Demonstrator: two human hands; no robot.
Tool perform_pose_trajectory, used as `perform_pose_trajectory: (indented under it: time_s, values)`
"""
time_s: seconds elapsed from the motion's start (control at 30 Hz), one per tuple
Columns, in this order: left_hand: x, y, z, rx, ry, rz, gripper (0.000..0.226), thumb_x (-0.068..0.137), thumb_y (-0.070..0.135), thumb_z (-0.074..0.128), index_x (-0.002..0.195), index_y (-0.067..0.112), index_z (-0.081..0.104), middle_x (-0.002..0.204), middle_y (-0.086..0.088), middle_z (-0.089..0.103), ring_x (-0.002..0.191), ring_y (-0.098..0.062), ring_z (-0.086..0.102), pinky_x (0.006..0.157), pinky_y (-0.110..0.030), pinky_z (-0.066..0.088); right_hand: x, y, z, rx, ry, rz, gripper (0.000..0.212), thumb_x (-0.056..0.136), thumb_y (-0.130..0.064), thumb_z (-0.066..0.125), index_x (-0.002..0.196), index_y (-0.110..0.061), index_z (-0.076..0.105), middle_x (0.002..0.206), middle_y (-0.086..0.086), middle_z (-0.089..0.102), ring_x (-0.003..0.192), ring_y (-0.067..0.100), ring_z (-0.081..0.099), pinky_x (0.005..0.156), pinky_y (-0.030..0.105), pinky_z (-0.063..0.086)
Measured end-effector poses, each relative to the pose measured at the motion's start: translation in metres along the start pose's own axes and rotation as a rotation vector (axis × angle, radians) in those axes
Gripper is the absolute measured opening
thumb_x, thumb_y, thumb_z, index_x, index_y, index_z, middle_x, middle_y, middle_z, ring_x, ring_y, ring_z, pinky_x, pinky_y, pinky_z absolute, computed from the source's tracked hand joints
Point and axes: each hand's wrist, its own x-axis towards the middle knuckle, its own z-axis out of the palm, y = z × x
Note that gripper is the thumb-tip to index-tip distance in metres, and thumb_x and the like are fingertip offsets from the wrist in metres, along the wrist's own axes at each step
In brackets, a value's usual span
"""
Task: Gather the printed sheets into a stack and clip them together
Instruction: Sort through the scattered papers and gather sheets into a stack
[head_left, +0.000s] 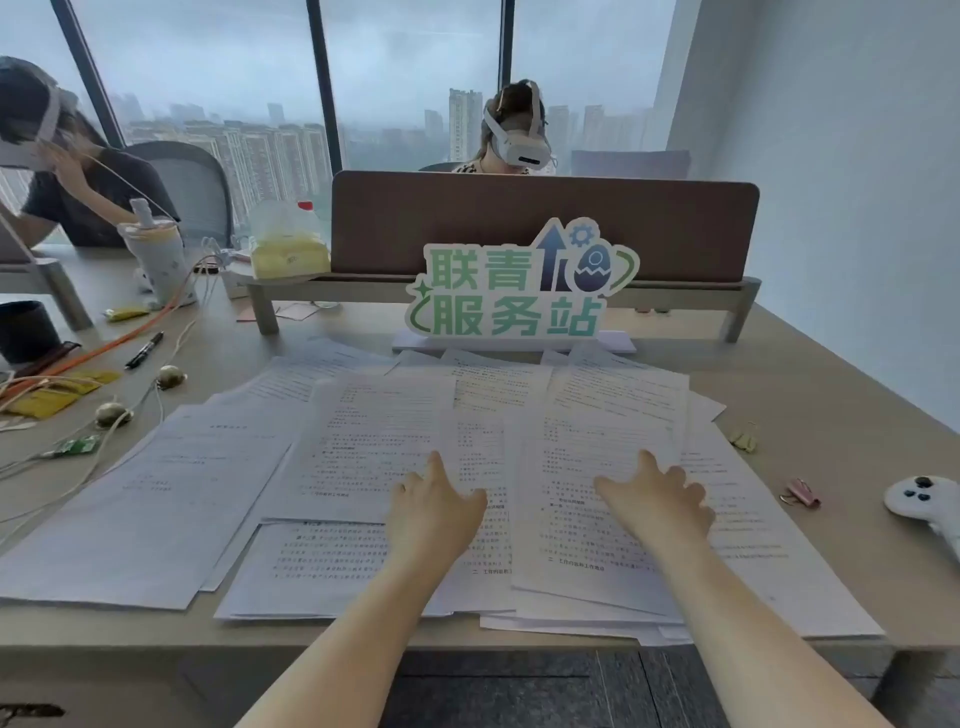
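— 2 hands, left (436, 506) and right (657, 499), both released, fingers spread, palms down over overlapping printed sheets (363, 447) fanned across the counter (831, 395).
— Why flat?
— Probably to slide pages together; nothing gripped.
— Clips?
— Pink binder clip (802, 492) and yellow binder clip (744, 436) lying right of the sheets, within reach for later.

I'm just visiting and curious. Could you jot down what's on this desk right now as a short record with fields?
sheets: printed sheets spread loose and overlapping across the desk, not yet stacked
left hand: open, reaching over the sheets
right hand: open, fingers spread over the sheets
clips: pink binder clip and yellow binder clip lie on the desk right of the sheets, untouched
behind sheets: green sign
far right: white controller
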Motion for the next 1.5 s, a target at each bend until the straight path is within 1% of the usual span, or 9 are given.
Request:
perform_pose_trajectory:
  time_s: [0.23,0.43,0.53,0.67,0.93,1.07,1.2,1.37,1.5]
  values:
    - [0.012,0.010,-0.004,-0.279,-0.065,-0.055,0.080,0.083,0.036,0.060,0.151,0.016,0.022,0.145,-0.012,0.042,0.132,-0.031,0.041,0.100,-0.041,0.041,0.013,0.007,-0.002,0.156,-0.006,0.056,0.071,0.082,-0.049,0.058,0.143,-0.023,0.034,0.139,0.014,0.042,0.130,0.037,0.032,0.101,0.046,0.036]
    - [0.020,0.015,-0.006,-0.535,-0.089,-0.131,0.048,0.081,0.023,0.070,0.120,0.003,0.052,0.100,-0.003,0.062,0.082,-0.021,0.061,0.056,-0.026,0.047,0.020,0.005,-0.003,0.338,-0.033,0.032,0.070,0.083,-0.039,0.058,0.146,-0.019,0.035,0.139,0.013,0.046,0.129,0.038,0.037,0.097,0.039,0.034]
    - [0.024,0.018,-0.004,-0.680,-0.175,-0.179,0.036,0.080,0.023,0.075,0.109,0.004,0.067,0.091,-0.007,0.071,0.079,-0.023,0.068,0.063,-0.030,0.056,0.017,0.003,-0.002,0.435,-0.049,0.019,0.075,0.082,-0.040,0.059,0.149,-0.020,0.033,0.145,0.010,0.044,0.132,0.036,0.039,0.104,0.039,0.040]
    - [0.024,0.026,0.001,-0.706,-0.240,-0.167,0.042,0.073,0.027,0.082,0.107,0.007,0.067,0.101,-0.011,0.073,0.091,-0.030,0.070,0.087,-0.043,0.057,0.010,-0.004,0.001,0.470,-0.083,-0.063,0.069,0.087,-0.035,0.060,0.149,-0.017,0.036,0.149,0.005,0.043,0.133,0.027,0.044,0.096,0.031,0.041]
    - [0.028,0.027,0.005,-0.617,-0.234,-0.063,0.044,0.070,-0.001,0.073,0.112,0.007,0.062,0.101,-0.014,0.070,0.095,-0.032,0.066,0.081,-0.038,0.056,0.001,-0.015,0.013,0.529,-0.137,-0.184,0.058,0.092,-0.029,0.059,0.145,-0.016,0.043,0.148,0.006,0.045,0.134,0.024,0.044,0.101,0.030,0.036]
    - [0.030,0.013,-0.006,-0.712,-0.176,-0.016,0.038,0.071,-0.002,0.074,0.107,0.008,0.065,0.098,-0.011,0.072,0.094,-0.030,0.067,0.084,-0.041,0.057,0.003,-0.014,0.010,0.566,0.038,-0.116,0.068,0.086,-0.035,0.065,0.147,-0.022,0.037,0.146,0.010,0.043,0.135,0.032,0.039,0.106,0.042,0.037]
    - [0.035,-0.007,-0.032,-0.823,-0.101,-0.004,0.034,0.073,-0.003,0.074,0.103,0.010,0.065,0.095,-0.007,0.071,0.087,-0.023,0.066,0.066,-0.026,0.053,0.002,-0.026,0.009,0.693,-0.012,-0.104,0.082,0.083,-0.038,0.073,0.149,-0.016,0.029,0.143,0.012,0.049,0.130,0.032,0.047,0.103,0.040,0.039]
    - [0.040,-0.043,-0.061,-0.904,-0.061,-0.065,0.028,0.072,-0.002,0.077,0.095,0.011,0.069,0.095,-0.012,0.075,0.088,-0.030,0.071,0.079,-0.041,0.059,-0.003,-0.056,0.016,0.762,-0.072,-0.077,0.097,0.078,-0.044,0.077,0.153,-0.016,0.021,0.148,0.009,0.045,0.134,0.032,0.044,0.110,0.042,0.037]
    - [0.046,-0.068,-0.079,-0.906,-0.016,-0.084,0.030,0.074,0.000,0.076,0.100,0.012,0.067,0.093,-0.009,0.074,0.087,-0.028,0.070,0.075,-0.038,0.058,-0.011,-0.087,0.020,0.828,-0.111,-0.090,0.085,0.082,-0.025,0.077,0.151,-0.011,0.029,0.149,0.011,0.044,0.134,0.031,0.044,0.104,0.037,0.038]
